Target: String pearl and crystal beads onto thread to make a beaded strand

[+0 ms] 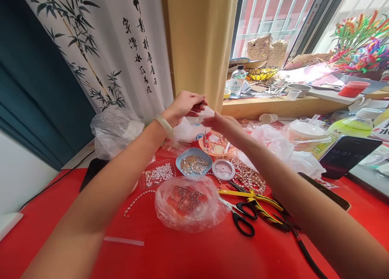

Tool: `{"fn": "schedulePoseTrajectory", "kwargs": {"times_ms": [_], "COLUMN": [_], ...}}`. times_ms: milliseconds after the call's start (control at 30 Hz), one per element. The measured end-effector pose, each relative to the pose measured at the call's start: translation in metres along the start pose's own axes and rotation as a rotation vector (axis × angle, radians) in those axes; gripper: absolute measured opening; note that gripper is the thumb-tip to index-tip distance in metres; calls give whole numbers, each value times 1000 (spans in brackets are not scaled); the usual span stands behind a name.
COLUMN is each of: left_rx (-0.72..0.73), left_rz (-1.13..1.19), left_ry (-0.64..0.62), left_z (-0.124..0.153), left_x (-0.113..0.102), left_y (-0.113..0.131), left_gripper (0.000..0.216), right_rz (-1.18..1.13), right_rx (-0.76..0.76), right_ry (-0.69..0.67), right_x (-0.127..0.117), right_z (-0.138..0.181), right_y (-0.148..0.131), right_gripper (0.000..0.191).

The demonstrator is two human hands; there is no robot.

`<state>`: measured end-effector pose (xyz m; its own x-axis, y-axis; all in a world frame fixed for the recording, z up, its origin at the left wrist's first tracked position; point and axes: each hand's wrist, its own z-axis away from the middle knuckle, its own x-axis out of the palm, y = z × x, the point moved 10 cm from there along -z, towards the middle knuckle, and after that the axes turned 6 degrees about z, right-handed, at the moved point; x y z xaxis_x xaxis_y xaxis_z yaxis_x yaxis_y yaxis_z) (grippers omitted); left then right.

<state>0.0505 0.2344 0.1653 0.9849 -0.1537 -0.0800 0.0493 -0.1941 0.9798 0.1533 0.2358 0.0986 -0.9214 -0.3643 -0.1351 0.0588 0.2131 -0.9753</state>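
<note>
Head view shows both hands raised above the far side of the red table (182, 254), meeting over the orange dish (216, 145). Left hand (184, 105) is curled, thumb and fingertips pinched together on something small and pale; what it is cannot be told, though a thin clear strand or a scrap of clear plastic seems to hang from it. Right hand (223, 127) lies just right of the left and slightly lower, fingers loosely extended towards the left fingertips and nearly touching them; whether it grips anything cannot be told. The pinched item sits between the two hands, directly above the orange dish, nearer the left hand, and its long axis is not readable. A pale bangle (164, 125) circles the left wrist. Nearer the person than the orange dish, the blue dish (193, 162) holds small gold-coloured beads; left of that lies a clear tray of pearls (158, 173). A round spool of clear thread (223, 169) sits just right of the blue dish. Nearer still, a clear bag of dark beads (188, 202) rests on the table. Right of that bag lie black-handled scissors (241, 218) and yellow-handled pliers (258, 202). A phone (348, 155) stands well to the right of the orange dish.
</note>
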Motion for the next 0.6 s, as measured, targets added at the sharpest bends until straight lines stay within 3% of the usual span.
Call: {"fn": "schedulePoseTrajectory", "kwargs": {"times_ms": [167,333,467,600], "left_rx": [-51,-56,-42,-49], "left_rz": [263,376,371,235], "left_ry": [62,152,193,202], "left_z": [-2,-6,-5,5], "left_x": [-14,-36,-57,-71], "left_y": [2,0,-6,-21], "left_gripper": [25,26,24,21], "right_rz": [-133,-166,-98,98], "right_rx": [113,165,161,156], "right_ry": [-205,-359,-367,-317], "right_x": [33,63,62,44], "right_z": [14,29,39,44], "right_y": [52,68,70,74], "right_gripper": [49,51,46,28]}}
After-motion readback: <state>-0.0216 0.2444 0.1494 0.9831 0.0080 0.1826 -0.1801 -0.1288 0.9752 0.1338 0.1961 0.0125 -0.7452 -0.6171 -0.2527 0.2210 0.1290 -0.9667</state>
